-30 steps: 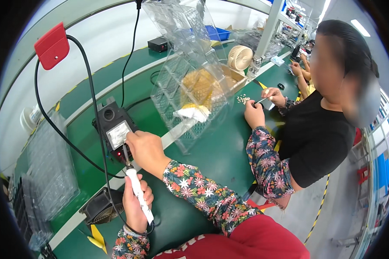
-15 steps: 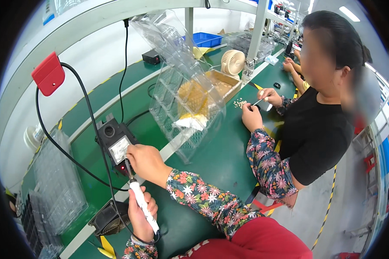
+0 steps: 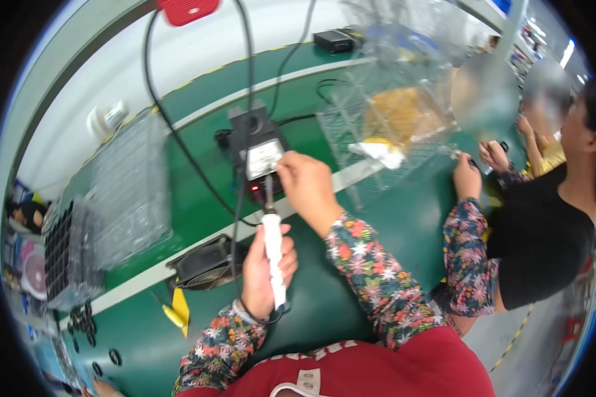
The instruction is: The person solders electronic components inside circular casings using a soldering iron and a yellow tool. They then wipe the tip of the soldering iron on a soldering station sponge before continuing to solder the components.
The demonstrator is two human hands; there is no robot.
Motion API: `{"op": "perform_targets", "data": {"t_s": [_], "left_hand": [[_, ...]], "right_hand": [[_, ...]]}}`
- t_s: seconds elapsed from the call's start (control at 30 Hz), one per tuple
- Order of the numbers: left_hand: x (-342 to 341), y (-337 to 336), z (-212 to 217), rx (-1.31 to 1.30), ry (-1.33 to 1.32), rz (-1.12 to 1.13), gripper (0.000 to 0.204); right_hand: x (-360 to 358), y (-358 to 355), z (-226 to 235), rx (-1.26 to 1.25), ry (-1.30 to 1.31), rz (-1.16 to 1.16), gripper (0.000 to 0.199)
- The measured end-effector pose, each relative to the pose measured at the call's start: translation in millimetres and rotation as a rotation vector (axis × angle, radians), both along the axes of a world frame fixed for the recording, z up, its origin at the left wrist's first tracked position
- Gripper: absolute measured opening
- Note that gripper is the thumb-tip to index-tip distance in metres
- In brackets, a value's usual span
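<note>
My left hand [image 3: 257, 274] is closed around the white handle of a soldering iron [image 3: 274, 261], its metal tip pointing up and away from me. The tip lies close to the front of a black soldering station [image 3: 250, 127], which has a white patch on top and a lit red light. My right hand [image 3: 310, 190] is closed in a pinch beside the patch and the iron's tip. Whatever sits between those fingertips is too small or hidden to name. A black cable [image 3: 244, 218] hangs down in front of the station, past my left hand.
A black square fan [image 3: 208, 260] and a yellow-handled tool [image 3: 173, 316] lie left of my left hand. Clear plastic trays [image 3: 129, 192] and black rings [image 3: 114, 357] are further left. Clear packaging [image 3: 344, 126] stands right of the station. A co-worker [image 3: 536, 231] sits at the right.
The view has turned, so the station, both hands and the iron appear further right. My left hand still grips the iron; my right hand remains near its tip.
</note>
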State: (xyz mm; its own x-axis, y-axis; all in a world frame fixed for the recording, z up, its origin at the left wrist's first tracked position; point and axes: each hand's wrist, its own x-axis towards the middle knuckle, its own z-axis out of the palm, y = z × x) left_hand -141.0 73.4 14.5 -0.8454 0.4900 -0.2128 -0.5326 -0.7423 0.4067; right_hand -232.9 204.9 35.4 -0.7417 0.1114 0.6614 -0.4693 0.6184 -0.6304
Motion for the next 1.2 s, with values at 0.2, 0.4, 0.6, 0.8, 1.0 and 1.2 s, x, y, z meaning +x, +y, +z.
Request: {"op": "perform_targets", "data": {"t_s": [0.2, 0.4, 0.6, 0.8, 1.0, 1.2], "left_hand": [[3.7, -3.0, 2.4, -0.024, 0.008, 0.006, 0.038], [8.3, -3.5, 0.6, -0.021, -0.011, 0.006, 0.038], [7.2, -2.3, 2.2, -0.014, -0.017, 0.014, 0.037], [2.2, 0.1, 2.6, 0.006, -0.006, 0.021, 0.038], [4.1, -0.8, 1.4, -0.016, -0.004, 0.069, 0.038], [6.9, 3.5, 6.7, -0.044, -0.014, 0.088, 0.034]], "right_hand": [[3.5, 1.9, 7.7, 0.017, -0.120, 0.161, 0.010], [6.5, -0.3, 0.5, 0.079, -0.057, 0.007, 0.011], [3.9, 7.3, 4.1, -0.061, -0.154, 0.158, 0.011], [2.0, 3.8, -0.8, 0.069, -0.040, 0.045, 0.012], [4.2, -0.7, -0.7, 0.030, 0.003, 0.006, 0.011], [7.6, 3.4, 3.4, -0.032, -0.036, 0.100, 0.011]]}}
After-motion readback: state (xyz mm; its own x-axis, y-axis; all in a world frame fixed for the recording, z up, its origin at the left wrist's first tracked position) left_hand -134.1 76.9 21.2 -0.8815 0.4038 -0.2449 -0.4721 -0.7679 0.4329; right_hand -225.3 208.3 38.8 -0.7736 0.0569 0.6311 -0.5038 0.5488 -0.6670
